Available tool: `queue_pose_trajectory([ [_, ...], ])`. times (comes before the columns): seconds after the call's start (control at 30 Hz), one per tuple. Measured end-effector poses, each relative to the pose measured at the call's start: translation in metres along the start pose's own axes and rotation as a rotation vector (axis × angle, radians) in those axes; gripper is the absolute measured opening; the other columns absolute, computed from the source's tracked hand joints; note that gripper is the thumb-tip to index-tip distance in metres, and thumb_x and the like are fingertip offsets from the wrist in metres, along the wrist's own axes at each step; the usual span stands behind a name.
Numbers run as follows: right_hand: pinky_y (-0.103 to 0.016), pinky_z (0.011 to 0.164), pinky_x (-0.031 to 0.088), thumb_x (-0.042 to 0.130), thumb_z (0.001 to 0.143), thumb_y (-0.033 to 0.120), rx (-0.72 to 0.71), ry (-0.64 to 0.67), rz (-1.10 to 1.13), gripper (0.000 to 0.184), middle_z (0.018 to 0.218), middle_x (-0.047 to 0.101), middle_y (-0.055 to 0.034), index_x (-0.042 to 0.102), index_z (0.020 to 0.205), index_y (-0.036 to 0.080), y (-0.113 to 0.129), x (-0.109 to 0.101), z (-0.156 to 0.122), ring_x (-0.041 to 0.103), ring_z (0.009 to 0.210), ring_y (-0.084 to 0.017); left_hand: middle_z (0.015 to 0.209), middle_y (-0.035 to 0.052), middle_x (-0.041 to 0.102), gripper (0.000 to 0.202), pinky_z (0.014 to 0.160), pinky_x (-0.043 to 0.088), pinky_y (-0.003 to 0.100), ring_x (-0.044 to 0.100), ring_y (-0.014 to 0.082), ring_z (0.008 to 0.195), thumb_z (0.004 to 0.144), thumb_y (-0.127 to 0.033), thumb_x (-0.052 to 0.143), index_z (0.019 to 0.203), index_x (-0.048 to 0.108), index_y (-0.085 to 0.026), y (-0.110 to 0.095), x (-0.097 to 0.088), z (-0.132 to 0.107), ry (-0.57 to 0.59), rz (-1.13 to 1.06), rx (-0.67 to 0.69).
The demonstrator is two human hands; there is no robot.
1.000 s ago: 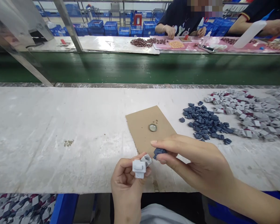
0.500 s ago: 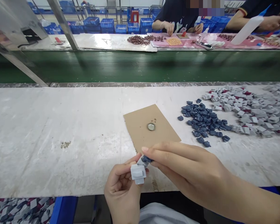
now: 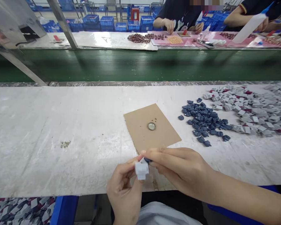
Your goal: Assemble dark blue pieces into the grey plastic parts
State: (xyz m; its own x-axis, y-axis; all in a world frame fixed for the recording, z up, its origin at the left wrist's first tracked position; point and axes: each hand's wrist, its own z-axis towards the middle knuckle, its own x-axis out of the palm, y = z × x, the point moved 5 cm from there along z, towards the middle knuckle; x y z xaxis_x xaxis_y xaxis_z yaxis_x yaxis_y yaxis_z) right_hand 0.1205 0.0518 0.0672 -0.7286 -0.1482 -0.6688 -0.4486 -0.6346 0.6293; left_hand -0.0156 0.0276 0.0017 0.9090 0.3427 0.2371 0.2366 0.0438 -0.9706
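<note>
My left hand (image 3: pixel 126 190) is closed around a light grey plastic piece (image 3: pixel 141 169) just above the table's front edge. My right hand (image 3: pixel 178 168) pinches a small dark blue plastic piece (image 3: pixel 147 160) against the grey one, its fingers covering most of the blue part. Beyond the hands lies a brown cardboard sheet (image 3: pixel 140 125) with a metal bottle cap (image 3: pixel 151 126) resting on it, open side up. A pile of dark blue pieces (image 3: pixel 203 118) is to the right of the cardboard.
A large heap of grey and dark red pieces (image 3: pixel 257 109) covers the table's right side. Below at left stands a blue bin (image 3: pixel 64 209) with mixed pieces. Past the green conveyor (image 3: pixel 140 64), two people work at another table near a white bottle (image 3: pixel 248 28).
The grey piece and my left hand have shifted slightly right and up. My right hand has tilted and drawn in closer, hiding more of the blue piece.
</note>
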Motion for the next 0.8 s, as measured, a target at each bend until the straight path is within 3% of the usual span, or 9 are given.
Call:
queue_pose_trajectory([
  [0.1, -0.028, 0.075, 0.052, 0.047, 0.09, 0.021, 0.129, -0.087, 0.066, 0.026, 0.094, 0.07, -0.0063, 0.059, 0.113, 0.018, -0.011, -0.013, 0.01, 0.064, 0.086, -0.016, 0.077, 0.0036, 0.074, 0.012, 0.062, 0.058, 0.023, 0.07, 0.0187, 0.069, 0.065, -0.024, 0.077, 0.07, 0.066, -0.019, 0.001, 0.009, 0.003, 0.054, -0.021, -0.17],
  [0.2, -0.032, 0.077, 0.052, 0.036, 0.094, 0.035, 0.434, -0.227, 0.338, 0.035, 0.098, 0.069, -0.0076, 0.063, 0.108, 0.018, -0.024, -0.021, 0.027, 0.063, 0.092, -0.018, 0.077, 0.0017, 0.073, 0.011, 0.06, 0.057, 0.019, 0.069, 0.0157, 0.067, 0.064, -0.018, 0.076, 0.07, 0.067, -0.02, -0.003, 0.016, 0.004, 0.113, -0.016, -0.175],
  [0.33, -0.024, 0.056, 0.053, 0.036, 0.09, 0.05, 0.901, -0.071, 0.865, 0.049, 0.074, 0.07, -0.0092, 0.066, 0.085, 0.013, -0.031, 0.015, 0.037, 0.065, 0.063, -0.014, 0.075, -0.0013, 0.072, 0.012, 0.061, 0.055, 0.016, 0.067, 0.0123, 0.067, 0.068, -0.013, 0.072, 0.073, 0.069, -0.024, -0.009, 0.021, 0.001, 0.204, 0.009, -0.032],
  [0.4, -0.021, 0.049, 0.05, 0.037, 0.088, 0.055, 1.021, 0.007, 1.042, 0.053, 0.061, 0.066, -0.0068, 0.064, 0.07, 0.013, -0.028, 0.032, 0.033, 0.061, 0.053, -0.012, 0.078, -0.0021, 0.073, 0.017, 0.065, 0.056, 0.018, 0.069, 0.0142, 0.075, 0.07, -0.01, 0.069, 0.076, 0.07, -0.026, -0.009, 0.021, -0.001, 0.261, 0.019, 0.054],
  [0.53, -0.015, 0.045, 0.044, 0.041, 0.087, 0.054, 0.994, 0.025, 1.188, 0.056, 0.047, 0.057, -0.0017, 0.06, 0.055, 0.012, -0.021, 0.044, 0.024, 0.055, 0.044, -0.007, 0.088, -0.0016, 0.074, 0.034, 0.077, 0.055, 0.025, 0.069, 0.0169, 0.082, 0.068, -0.001, 0.067, 0.087, 0.071, -0.029, -0.007, 0.013, -0.006, 0.3, 0.117, 0.247],
  [0.67, -0.014, 0.044, 0.042, 0.041, 0.088, 0.05, 0.976, 0.034, 1.242, 0.056, 0.046, 0.056, -0.001, 0.06, 0.053, 0.011, -0.021, 0.042, 0.017, 0.053, 0.042, -0.006, 0.077, 0.0006, 0.075, 0.038, 0.063, 0.057, 0.023, 0.07, 0.0194, 0.066, 0.059, -0.002, 0.074, 0.086, 0.072, -0.028, -0.006, 0.003, -0.01, 0.261, 0.275, 0.391],
  [0.8, -0.014, 0.042, 0.04, 0.037, 0.09, 0.05, 1.016, 0.064, 1.288, 0.058, 0.045, 0.056, -0.0009, 0.058, 0.05, 0.012, -0.024, 0.046, 0.015, 0.052, 0.04, -0.006, 0.067, 0.0002, 0.074, 0.027, 0.056, 0.056, 0.022, 0.069, 0.0197, 0.057, 0.056, -0.012, 0.079, 0.076, 0.074, -0.029, -0.004, -0.009, -0.013, 0.215, 0.334, 0.365],
])
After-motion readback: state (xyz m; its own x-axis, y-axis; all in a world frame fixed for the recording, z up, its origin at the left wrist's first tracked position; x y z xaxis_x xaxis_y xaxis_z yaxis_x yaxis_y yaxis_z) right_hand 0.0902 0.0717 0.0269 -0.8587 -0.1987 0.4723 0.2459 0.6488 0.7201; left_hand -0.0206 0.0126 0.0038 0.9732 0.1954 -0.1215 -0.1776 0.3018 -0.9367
